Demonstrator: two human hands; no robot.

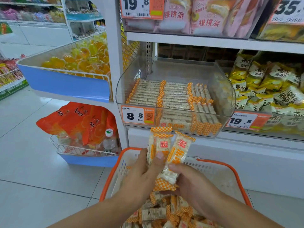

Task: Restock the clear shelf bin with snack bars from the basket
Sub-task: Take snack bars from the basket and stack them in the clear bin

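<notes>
Orange-rimmed, the shopping basket (215, 163) sits lowest in view, heaped with snack bars (158, 213); its near edge is cut off by the frame. Above the basket, the left hand (141, 173) curls round two upright bars (162, 145), thumb across their front, while the right hand (192, 185) grips the lower end of a third bar (176, 155). Each wrapper is clear with orange-checked ends and a red seal. Beyond the basket, the clear shelf bin (227, 96) holds flat rows of bars.
</notes>
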